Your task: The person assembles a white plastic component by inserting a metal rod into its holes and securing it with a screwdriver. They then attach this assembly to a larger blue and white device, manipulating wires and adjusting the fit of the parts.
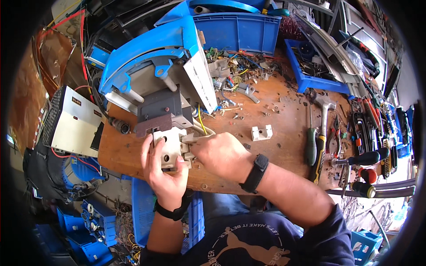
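Note:
My left hand (pixel 167 182) is wrapped round a cream plastic housing (pixel 172 144) with dark round holes, held at the near edge of the wooden bench. Its thumb presses the housing's right side and its fingers lie along the left. Against that right side my right hand (pixel 224 155) is closed, fingers curled in; what they pinch is hidden. A yellow wire (pixel 201 120) and a pale cable lead down beside the right fingers. Just beyond the housing stands a dark grey metal box (pixel 159 108), part of a blue-and-white machine (pixel 148 55).
A small white plastic bracket (pixel 262 133) lies right of my hands. Farther right are a green-handled screwdriver (pixel 312 146), a hammer (pixel 323 128) and pliers (pixel 336 137). Loose parts cover the bench's back near a blue crate (pixel 237 33). A beige box (pixel 73 122) stands left.

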Tool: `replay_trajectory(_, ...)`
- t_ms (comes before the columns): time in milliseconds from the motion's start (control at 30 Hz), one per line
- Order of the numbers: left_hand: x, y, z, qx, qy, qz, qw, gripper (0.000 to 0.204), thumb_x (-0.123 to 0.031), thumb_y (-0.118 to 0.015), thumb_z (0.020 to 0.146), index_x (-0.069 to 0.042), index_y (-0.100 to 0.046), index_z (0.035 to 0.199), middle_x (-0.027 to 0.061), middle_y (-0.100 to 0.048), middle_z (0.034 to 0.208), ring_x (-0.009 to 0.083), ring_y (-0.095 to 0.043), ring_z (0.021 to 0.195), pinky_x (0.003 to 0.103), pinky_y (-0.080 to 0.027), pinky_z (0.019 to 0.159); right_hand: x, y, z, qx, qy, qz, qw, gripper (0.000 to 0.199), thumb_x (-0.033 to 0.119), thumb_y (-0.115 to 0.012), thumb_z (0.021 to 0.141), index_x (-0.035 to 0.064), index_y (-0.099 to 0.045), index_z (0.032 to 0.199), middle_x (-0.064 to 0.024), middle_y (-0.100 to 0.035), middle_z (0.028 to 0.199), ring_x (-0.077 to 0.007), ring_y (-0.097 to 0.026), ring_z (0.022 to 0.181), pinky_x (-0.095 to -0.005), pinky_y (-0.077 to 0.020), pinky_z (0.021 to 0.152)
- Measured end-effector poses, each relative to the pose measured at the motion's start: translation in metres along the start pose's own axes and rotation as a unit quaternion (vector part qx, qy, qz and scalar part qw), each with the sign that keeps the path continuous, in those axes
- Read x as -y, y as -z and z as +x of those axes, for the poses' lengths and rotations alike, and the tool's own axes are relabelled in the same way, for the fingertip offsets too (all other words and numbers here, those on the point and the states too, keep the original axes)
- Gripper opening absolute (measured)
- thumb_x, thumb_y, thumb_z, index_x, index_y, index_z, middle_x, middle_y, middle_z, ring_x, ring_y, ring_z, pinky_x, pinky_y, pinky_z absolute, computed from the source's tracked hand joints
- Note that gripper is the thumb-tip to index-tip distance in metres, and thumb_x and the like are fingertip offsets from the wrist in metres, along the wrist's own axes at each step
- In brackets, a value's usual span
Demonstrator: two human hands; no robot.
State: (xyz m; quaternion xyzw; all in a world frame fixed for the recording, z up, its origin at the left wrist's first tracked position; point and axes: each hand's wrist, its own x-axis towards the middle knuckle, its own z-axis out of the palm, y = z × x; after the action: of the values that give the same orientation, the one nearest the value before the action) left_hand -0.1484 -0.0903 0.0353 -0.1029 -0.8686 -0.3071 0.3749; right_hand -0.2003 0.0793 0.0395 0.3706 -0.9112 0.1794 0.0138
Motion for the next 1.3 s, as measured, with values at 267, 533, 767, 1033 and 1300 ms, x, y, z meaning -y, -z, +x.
replay_trajectory(267, 0.004, 0.000, 0.002, 0.008, -0.010, 0.007, 1.000, 0.047, -0.004, -0.064, 0.070, 0.004, -0.061, 0.116, 0.0232, -0.054, 0.131, 0.0388, -0.054, 0.119, 0.045, -0.044, 0.100, 0.001, 0.007, 0.001, 0.014, -0.026, 0.024, 0.999, 0.017, 0.025, -0.064, 0.080, 0.0088, -0.066, 0.079, -0.0102, -0.068, 0.077, -0.0285, -0.069, 0.072, -0.0405, -0.0544, 0.062)
replay_trajectory(533, 0.005, -0.003, -0.001, 0.020, -0.008, 0.016, 1.000, 0.049, -0.008, -0.064, 0.073, 0.004, -0.058, 0.120, 0.0274, -0.050, 0.134, 0.0423, -0.053, 0.120, 0.047, -0.044, 0.099, 0.005, 0.013, 0.001, 0.003, 0.001, -0.004, 1.000, 0.013, 0.017, -0.060, 0.079, 0.0071, -0.067, 0.078, -0.0089, -0.070, 0.079, -0.0254, -0.070, 0.074, -0.0386, -0.0552, 0.062)
replay_trajectory(767, 0.005, -0.001, -0.004, 0.040, -0.010, 0.036, 0.999, 0.047, -0.013, -0.063, 0.079, 0.005, -0.058, 0.122, 0.0288, -0.048, 0.137, 0.0418, -0.051, 0.123, 0.047, -0.042, 0.102, -0.010, 0.001, -0.002, 0.006, 0.003, 0.051, 0.999, 0.012, 0.019, -0.061, 0.080, 0.0087, -0.067, 0.081, -0.0094, -0.069, 0.080, -0.0263, -0.070, 0.075, -0.0385, -0.0551, 0.064)
replay_trajectory(1033, 0.003, -0.002, -0.008, 0.036, -0.002, 0.038, 0.999, 0.050, -0.023, -0.061, 0.084, 0.007, -0.057, 0.123, 0.0302, -0.048, 0.137, 0.0417, -0.052, 0.121, 0.047, -0.042, 0.102, -0.015, 0.005, -0.006, 0.020, -0.012, 0.158, 0.987, 0.019, 0.026, -0.064, 0.081, 0.0072, -0.067, 0.083, -0.0126, -0.068, 0.080, -0.0309, -0.069, 0.077, -0.0410, -0.0548, 0.068)
replay_trajectory(1300, 0.004, 0.000, -0.005, 0.048, -0.010, 0.047, 0.998, 0.055, -0.030, -0.063, 0.085, 0.009, -0.056, 0.123, 0.0309, -0.047, 0.137, 0.0420, -0.052, 0.121, 0.047, -0.041, 0.102, -0.034, 0.009, 0.009, -0.039, -0.118, 0.237, 0.964, 0.030, 0.030, -0.065, 0.083, 0.0023, -0.071, 0.094, -0.0189, -0.067, 0.083, -0.0357, -0.067, 0.081, -0.0443, -0.0540, 0.074)
